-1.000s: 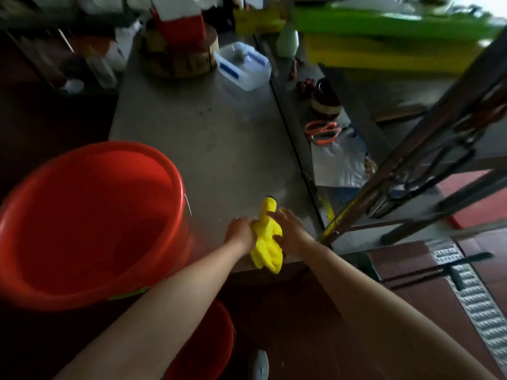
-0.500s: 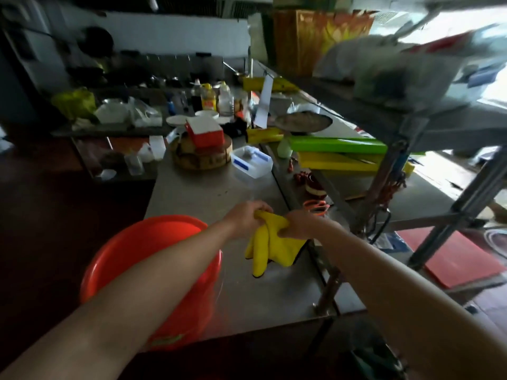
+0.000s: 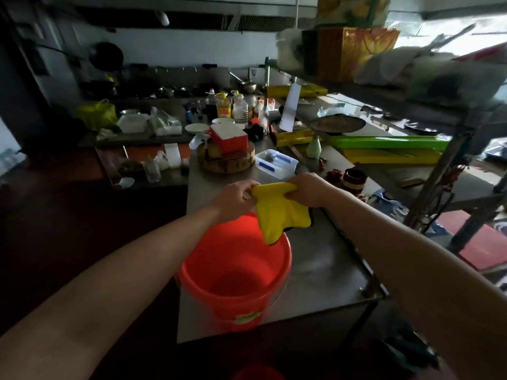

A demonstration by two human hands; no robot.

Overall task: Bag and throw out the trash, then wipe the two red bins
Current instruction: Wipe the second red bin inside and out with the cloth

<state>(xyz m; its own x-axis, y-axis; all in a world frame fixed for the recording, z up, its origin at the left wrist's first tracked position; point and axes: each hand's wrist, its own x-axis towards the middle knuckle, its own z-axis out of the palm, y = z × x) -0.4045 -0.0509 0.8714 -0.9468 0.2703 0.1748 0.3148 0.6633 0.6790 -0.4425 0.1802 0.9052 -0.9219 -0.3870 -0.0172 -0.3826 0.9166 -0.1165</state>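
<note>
Now, the steel desk (image 3: 323,259) carries a red bin (image 3: 238,305), upright near its front edge. Above the bin's far rim hangs a yellow cloth (image 3: 279,212), with the left hand (image 3: 236,200) and right hand (image 3: 311,189) each keeping a pinching grip on its top edge.

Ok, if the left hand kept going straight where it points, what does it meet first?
Past the cloth the left hand grips, probably the clear tub, though depth is unclear; it might pass above.
</note>
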